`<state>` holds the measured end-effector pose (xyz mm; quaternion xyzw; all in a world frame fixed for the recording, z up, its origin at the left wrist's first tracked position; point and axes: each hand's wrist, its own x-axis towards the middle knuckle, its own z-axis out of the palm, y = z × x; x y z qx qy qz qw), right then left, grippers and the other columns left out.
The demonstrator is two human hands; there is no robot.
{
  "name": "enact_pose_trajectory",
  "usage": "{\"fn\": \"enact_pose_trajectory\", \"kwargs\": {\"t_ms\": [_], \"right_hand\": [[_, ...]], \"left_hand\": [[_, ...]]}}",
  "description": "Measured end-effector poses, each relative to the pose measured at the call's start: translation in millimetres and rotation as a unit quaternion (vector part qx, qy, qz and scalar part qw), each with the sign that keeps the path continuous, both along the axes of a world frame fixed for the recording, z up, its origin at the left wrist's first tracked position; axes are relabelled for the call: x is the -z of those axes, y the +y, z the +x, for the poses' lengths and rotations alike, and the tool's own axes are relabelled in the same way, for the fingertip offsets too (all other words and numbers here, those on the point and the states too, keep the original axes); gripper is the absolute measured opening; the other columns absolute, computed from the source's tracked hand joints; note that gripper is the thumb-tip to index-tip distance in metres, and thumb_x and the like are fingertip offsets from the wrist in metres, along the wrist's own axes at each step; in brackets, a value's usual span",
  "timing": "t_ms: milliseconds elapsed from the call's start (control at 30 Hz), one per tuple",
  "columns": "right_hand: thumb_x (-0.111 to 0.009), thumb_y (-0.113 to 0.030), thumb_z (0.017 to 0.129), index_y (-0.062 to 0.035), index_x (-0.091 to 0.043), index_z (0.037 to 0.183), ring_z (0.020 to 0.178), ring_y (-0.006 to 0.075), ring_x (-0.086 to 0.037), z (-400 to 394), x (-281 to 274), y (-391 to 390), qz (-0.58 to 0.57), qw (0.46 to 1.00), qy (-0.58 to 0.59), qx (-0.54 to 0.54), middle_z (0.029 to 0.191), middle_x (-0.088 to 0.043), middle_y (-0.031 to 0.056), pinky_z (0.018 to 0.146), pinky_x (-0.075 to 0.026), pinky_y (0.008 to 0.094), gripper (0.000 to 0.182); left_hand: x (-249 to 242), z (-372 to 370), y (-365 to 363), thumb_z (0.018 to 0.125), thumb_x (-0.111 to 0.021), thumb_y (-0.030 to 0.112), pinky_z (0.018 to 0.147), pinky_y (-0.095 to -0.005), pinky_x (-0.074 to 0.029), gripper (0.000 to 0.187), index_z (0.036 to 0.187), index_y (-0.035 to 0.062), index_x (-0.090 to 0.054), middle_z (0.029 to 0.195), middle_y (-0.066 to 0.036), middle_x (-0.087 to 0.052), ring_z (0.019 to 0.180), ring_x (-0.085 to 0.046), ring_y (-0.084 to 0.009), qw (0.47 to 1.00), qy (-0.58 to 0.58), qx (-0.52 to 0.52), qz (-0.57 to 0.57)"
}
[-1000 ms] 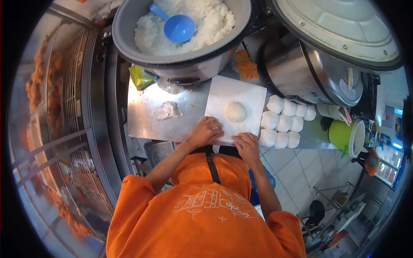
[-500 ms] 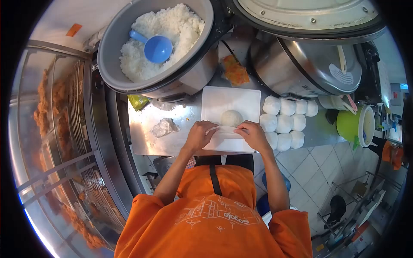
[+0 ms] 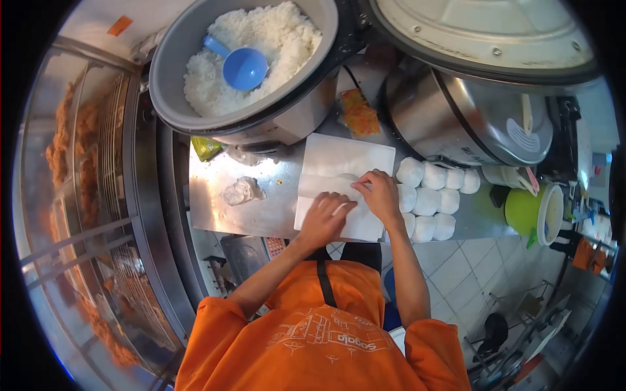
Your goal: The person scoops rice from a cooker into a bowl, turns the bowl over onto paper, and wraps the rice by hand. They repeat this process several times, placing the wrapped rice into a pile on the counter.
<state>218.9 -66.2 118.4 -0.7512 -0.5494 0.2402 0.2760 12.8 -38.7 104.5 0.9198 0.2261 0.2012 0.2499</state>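
Sheets of white paper (image 3: 355, 153) lie stacked on the metal counter in front of me. A folded edge of the top sheet covers most of a rice ball (image 3: 347, 176), whose upper rim shows. My right hand (image 3: 380, 192) pinches the paper at the ball's right side. My left hand (image 3: 326, 218) rests on the paper lower left of the ball, its fingers spread and apart. Wrapped white bundles (image 3: 427, 202) sit in rows just right of the paper.
An open rice cooker (image 3: 160, 98) with a blue scoop (image 3: 245, 68) stands behind, left. A steel cooker (image 3: 450, 111) stands behind, right. Crumpled plastic (image 3: 242, 191) lies left. A green bucket (image 3: 523, 212) stands right, a glass cabinet (image 3: 147, 215) far left.
The paper's near edge has been folded over the rice ball. My left hand has let go of the edge and moved down; my right hand has moved slightly up beside the ball.
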Motion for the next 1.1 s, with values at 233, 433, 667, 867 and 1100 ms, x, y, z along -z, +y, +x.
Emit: {"fn": "enact_pose_trajectory", "kwargs": {"t_ms": [233, 433, 667, 867, 1100], "right_hand": [[-0.075, -0.022, 0.09, -0.0113, -0.077, 0.102, 0.099, 0.0306, -0.062, 25.8, 39.1, 28.5, 0.097, 0.991, -0.09, 0.03, 0.101, -0.065, 0.0083, 0.087, -0.048, 0.045, 0.016], [-0.074, -0.013, 0.083, -0.0118, -0.077, 0.099, 0.115, 0.0276, -0.057, 31.4, 59.3, 34.2, 0.096, 0.973, -0.199, -0.065, 0.115, -0.062, 0.0055, 0.093, -0.045, 0.0451, 0.016], [-0.077, -0.009, 0.078, -0.0135, -0.066, 0.1, 0.116, 0.026, -0.058, 26.5, 20.8, 41.2, 0.074, 0.979, -0.162, -0.098, 0.112, -0.066, 0.0028, 0.1, -0.037, 0.0441, 0.026], [-0.073, -0.004, 0.081, -0.0125, -0.061, 0.121, 0.098, 0.0392, -0.067, 15.1, -0.3, 45.0, 0.016, 0.996, -0.004, -0.092, 0.102, -0.073, 0.0192, 0.1, -0.037, 0.0496, 0.043], [-0.063, -0.002, 0.083, -0.0096, -0.065, 0.12, 0.101, 0.027, -0.063, -33.4, 25.0, -15.6, 0.12, 0.98, -0.16, 0.008, 0.098, -0.071, 0.0074, 0.101, -0.04, 0.0484, 0.038]], "left_hand": [[0.5, 23.4, -23.6, 0.09, -0.07, 0.021, 0.122, -0.0512, -0.03, 0.066, 0.15, 0.0065, -0.046, 0.154, -0.014, -0.045, 0.145, -0.039, -0.0339, 0.993, 0.073, -0.083, -0.047], [3.8, 28.6, -13.9, 0.091, -0.069, 0.02, 0.121, -0.0514, -0.031, 0.061, 0.146, 0.0033, -0.051, 0.15, -0.015, -0.049, 0.143, -0.042, -0.0356, 0.992, 0.051, -0.102, -0.062], [4.4, 27.7, -13.3, 0.091, -0.07, 0.02, 0.118, -0.052, -0.034, 0.054, 0.14, 0.0031, -0.057, 0.144, -0.013, -0.055, 0.138, -0.048, -0.0339, 0.988, 0.035, -0.136, -0.07], [-0.4, 23.2, 1.0, 0.094, -0.066, 0.019, 0.117, -0.0504, -0.035, 0.043, 0.133, 0.0031, -0.061, 0.137, -0.013, -0.061, 0.132, -0.054, -0.0325, 0.989, 0.013, -0.106, -0.105], [7.4, 15.6, 35.0, 0.08, -0.062, -0.009, 0.093, -0.0477, -0.049, 0.04, 0.117, 0.0047, -0.068, 0.11, -0.017, -0.069, 0.1, -0.064, -0.0377, 0.989, -0.1, -0.097, -0.053]]}}
